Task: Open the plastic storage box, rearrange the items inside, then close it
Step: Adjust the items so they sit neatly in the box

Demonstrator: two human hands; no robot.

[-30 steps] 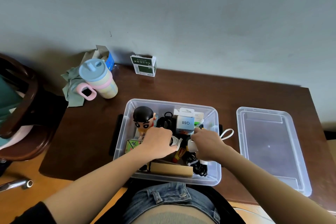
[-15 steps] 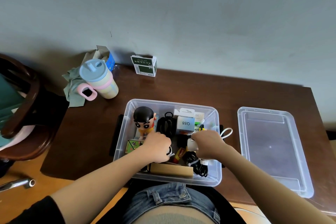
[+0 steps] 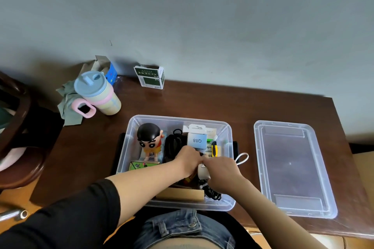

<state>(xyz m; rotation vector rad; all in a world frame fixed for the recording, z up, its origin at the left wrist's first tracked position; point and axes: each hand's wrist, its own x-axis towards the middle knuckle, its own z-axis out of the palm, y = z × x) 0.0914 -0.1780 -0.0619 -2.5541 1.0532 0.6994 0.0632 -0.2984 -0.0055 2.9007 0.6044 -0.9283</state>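
Dark brown wooden tabletop (image 3: 202,103) carries my clear plastic storage box (image 3: 226,205), open, its clear lid (image 3: 291,168) lying flat just right of it. Both forearms reach in, knuckles up, my hands meeting mid-box: left hand (image 3: 189,160) curled among the items, right hand (image 3: 221,170) curled beside a small white gadget (image 3: 202,171); what either grasps, I cannot tell.

The dark wooden tabletop (image 3: 202,103) carries an open clear storage box (image 3: 226,204). Right of the box lies its lid (image 3: 293,168). Behind the box stands a green carton (image 3: 150,79); far left, a pastel lidded cup (image 3: 97,93) on a grey-green cloth (image 3: 67,107).
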